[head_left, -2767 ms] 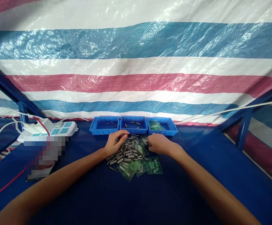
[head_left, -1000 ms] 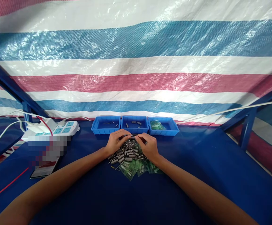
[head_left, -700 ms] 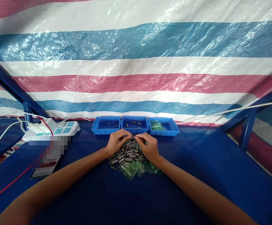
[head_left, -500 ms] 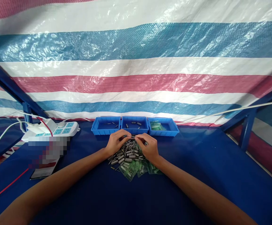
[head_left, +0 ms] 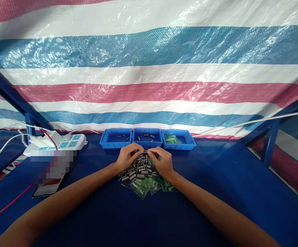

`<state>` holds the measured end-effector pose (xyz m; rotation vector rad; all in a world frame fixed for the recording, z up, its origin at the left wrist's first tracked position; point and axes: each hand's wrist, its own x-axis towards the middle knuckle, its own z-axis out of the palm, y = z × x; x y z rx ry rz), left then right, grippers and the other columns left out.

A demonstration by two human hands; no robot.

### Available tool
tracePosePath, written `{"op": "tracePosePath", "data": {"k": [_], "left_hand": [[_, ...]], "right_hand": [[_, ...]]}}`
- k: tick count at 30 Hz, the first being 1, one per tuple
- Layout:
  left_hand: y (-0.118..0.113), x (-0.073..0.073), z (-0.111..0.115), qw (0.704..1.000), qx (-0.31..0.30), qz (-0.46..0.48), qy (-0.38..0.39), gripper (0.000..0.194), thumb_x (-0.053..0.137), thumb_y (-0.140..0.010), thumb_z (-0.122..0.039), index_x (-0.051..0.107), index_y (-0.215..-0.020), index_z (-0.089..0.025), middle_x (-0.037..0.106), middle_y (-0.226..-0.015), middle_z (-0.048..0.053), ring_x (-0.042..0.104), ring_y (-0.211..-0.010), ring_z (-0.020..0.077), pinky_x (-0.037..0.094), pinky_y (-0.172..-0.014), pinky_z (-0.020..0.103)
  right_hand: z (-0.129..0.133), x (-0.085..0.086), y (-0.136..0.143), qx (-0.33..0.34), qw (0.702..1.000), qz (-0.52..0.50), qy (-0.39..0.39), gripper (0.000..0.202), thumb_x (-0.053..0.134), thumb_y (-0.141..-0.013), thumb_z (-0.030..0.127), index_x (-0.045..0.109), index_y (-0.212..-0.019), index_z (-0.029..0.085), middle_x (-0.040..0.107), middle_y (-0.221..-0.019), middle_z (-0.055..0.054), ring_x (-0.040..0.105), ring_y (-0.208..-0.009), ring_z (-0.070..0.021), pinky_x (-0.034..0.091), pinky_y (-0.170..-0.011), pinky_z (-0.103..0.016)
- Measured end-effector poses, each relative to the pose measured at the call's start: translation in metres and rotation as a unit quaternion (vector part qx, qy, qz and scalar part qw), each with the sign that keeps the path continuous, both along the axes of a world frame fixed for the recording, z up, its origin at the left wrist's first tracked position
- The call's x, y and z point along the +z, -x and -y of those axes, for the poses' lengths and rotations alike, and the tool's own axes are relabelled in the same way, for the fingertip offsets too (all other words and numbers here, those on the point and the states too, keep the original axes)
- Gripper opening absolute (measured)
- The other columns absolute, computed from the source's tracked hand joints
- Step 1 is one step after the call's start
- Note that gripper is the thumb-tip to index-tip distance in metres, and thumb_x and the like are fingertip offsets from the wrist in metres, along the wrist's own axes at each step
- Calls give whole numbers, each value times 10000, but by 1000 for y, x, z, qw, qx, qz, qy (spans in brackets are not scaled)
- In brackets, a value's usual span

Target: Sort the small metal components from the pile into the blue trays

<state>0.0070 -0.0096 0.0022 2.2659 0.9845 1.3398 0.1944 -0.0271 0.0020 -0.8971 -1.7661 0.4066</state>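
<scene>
My left hand [head_left: 127, 156] and my right hand [head_left: 162, 162] meet over a pile of metal parts [head_left: 140, 170]. Between their fingertips lies a thin metal pin [head_left: 144, 150], gripped at its left end by my left thumb and fingers and at its right end by my right ones. Whether it is one piece or two joined pieces is too small to tell. The pile mixes slim pins with short grey cylinders. Green-tinted plastic bags [head_left: 143, 187] with small metal parts lie at its near right side, partly under my right wrist.
Behind my hands stand three blue bins: the left bin [head_left: 115, 144] with a few pins, the middle bin [head_left: 147, 144] with grey cylinders, the right bin [head_left: 187, 145] with a green bag. A power strip [head_left: 81, 140], cables and a phone [head_left: 47, 187] lie left on the blue table [head_left: 128, 223].
Both hands stay nearly in place with the pin between them. Only slight finger movement shows.
</scene>
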Motion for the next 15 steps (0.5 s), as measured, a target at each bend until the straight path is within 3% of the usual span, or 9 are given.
{"op": "tracePosePath", "data": {"k": [6,9,11,13,14,15], "left_hand": [[-1,1,1,1000,-1,6,4,139,569,-879,-280,646,-920,-172,657,-862,52,528,-602,100,434,-554,215],[-1,1,1,999,29,18,9,146,569,-878,-291,645,-899,-168,650,-836,42,495,-561,91,432,-555,219],[-1,1,1,999,37,20,17,149,569,-877,-294,643,-891,-165,647,-830,38,495,-558,89,436,-562,220],[-1,1,0,999,32,16,20,146,573,-875,-291,639,-886,-161,647,-830,40,502,-568,92,440,-570,222],[0,0,0,999,31,15,18,142,577,-873,-289,639,-883,-162,644,-821,37,497,-568,91,437,-570,221],[0,0,-1,999,32,16,16,137,578,-872,-287,639,-881,-163,641,-814,35,490,-563,89,433,-566,220]], "right_hand": [[-1,2,-2,-22,1000,-3,-9,142,534,-886,253,642,-939,178,578,-665,-15,509,-547,-120,427,-536,-244],[6,20,-3,-32,999,-14,-38,157,532,-873,256,603,-981,165,487,-589,22,438,-488,-108,396,-513,-247],[19,34,5,-10,999,-31,-37,130,518,-875,261,604,-877,163,480,-591,12,457,-531,-120,397,-546,-258],[45,44,22,107,992,-1,66,173,516,-886,298,602,-811,168,548,-678,-24,523,-629,-140,419,-595,-265],[63,45,34,236,961,43,139,197,514,-894,334,611,-823,178,578,-712,-25,555,-672,-147,431,-605,-258],[83,44,48,361,904,93,209,212,501,-906,362,619,-864,191,605,-779,-27,586,-741,-155,448,-631,-253]]}}
